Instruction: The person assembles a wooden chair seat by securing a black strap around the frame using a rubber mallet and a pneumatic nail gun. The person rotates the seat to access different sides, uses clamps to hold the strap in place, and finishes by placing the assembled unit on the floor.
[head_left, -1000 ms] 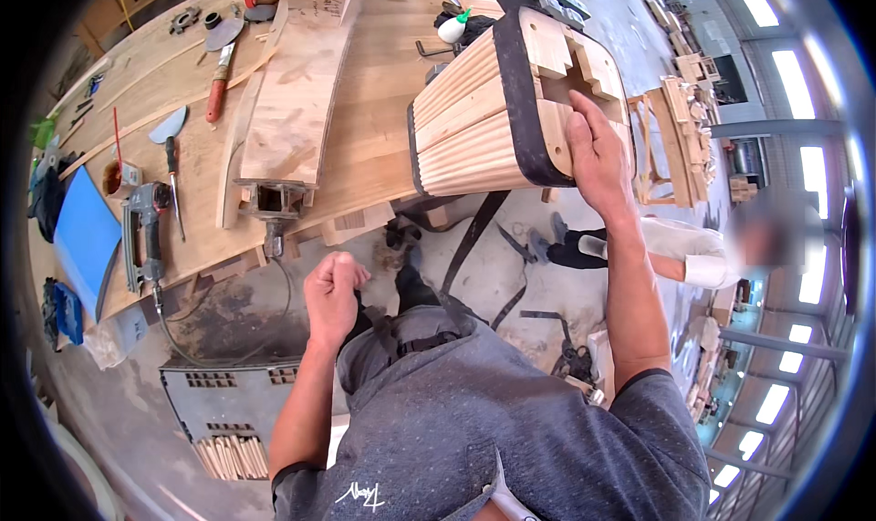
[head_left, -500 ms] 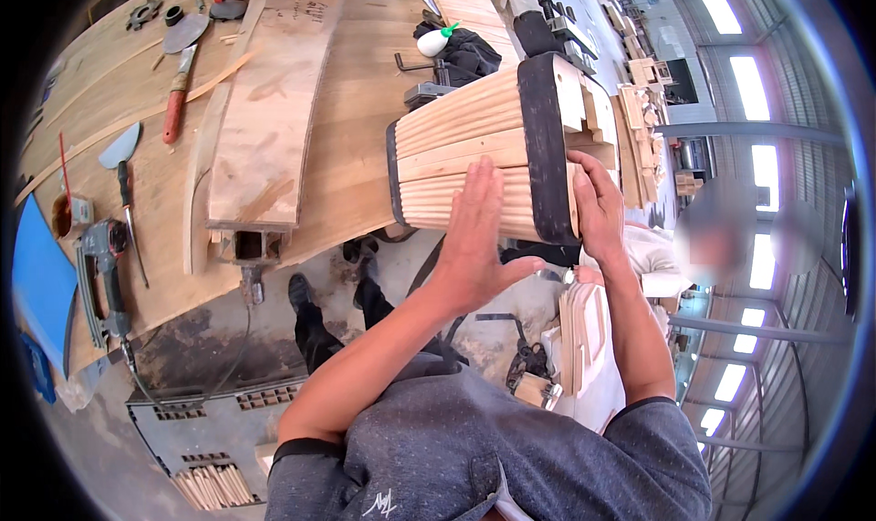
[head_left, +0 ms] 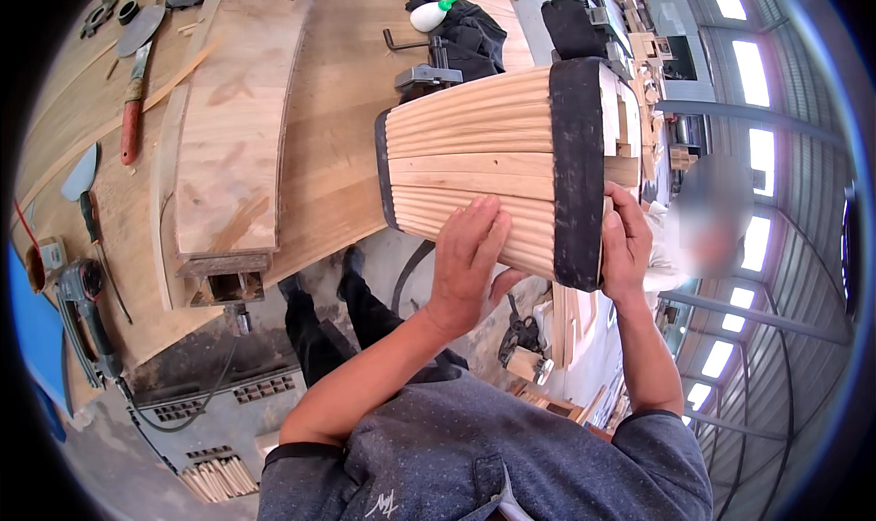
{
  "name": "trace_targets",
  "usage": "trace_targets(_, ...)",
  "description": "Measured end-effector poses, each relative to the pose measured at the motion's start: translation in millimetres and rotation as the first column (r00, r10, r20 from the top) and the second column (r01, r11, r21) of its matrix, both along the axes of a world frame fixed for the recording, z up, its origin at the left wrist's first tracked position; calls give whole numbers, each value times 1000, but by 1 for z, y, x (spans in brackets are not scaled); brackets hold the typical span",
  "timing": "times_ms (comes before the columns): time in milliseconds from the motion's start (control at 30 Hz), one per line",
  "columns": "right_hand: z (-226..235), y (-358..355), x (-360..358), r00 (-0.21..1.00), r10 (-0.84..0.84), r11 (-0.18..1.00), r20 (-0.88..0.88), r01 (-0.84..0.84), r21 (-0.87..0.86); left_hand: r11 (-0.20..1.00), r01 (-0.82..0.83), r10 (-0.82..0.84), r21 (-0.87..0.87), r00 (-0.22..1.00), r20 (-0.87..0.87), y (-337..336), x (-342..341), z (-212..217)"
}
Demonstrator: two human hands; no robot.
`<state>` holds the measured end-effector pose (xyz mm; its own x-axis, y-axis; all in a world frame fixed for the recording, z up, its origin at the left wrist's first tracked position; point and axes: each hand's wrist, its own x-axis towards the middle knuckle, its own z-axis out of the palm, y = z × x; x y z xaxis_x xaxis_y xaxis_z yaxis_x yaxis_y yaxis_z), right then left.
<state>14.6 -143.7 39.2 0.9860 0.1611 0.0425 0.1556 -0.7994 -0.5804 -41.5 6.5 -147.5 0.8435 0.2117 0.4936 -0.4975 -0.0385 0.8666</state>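
A tapered, hollow wooden piece (head_left: 474, 170) with ribbed slats lies on its side over the table's right edge. A narrow black band wraps its left end, and a wide black band (head_left: 578, 174) its right end. My left hand (head_left: 468, 261) rests flat on the lower ribs, fingers together and thumb apart beside the lower edge. At the wide open end, my right hand (head_left: 626, 243) grips the rim, its fingers reaching inside and partly hidden.
Left of the piece, a long plywood board (head_left: 233, 129) lies on the wooden table (head_left: 338, 92). A nail gun (head_left: 87, 311), a scraper with a red handle (head_left: 134, 110) and a trowel (head_left: 85, 179) lie farther left. Behind stand a white bottle (head_left: 431, 14) and a metal clamp (head_left: 429, 76). Another person (head_left: 671, 238) is at right.
My view has shifted, and the piece appears larger and slightly turned. My left hand has slid toward its lower edge. The right hand keeps its hold at the wide end.
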Motion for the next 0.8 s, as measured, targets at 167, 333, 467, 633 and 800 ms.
trace_targets(167,1,-2,0,1000,18,999,-16,-18,35,1000,9,-9,22,1000,1,4,7,0)
trace_targets(333,1,-1,1,1000,14,999,-3,-14,51,999,15,-15,46,1000,-5,11,20,-4)
trace_targets(467,0,1,0,1000,11,997,-8,-10,78,998,40,-38,47,999,-34,19,27,-1)
trace_targets(633,0,-4,-1,999,-6,999,54,8,-49,997,53,-50,54,998,-47,27,31,2)
trace_targets(800,1,2,0,1000,24,1000,15,-24,-6,997,53,-50,49,997,-59,29,30,0)
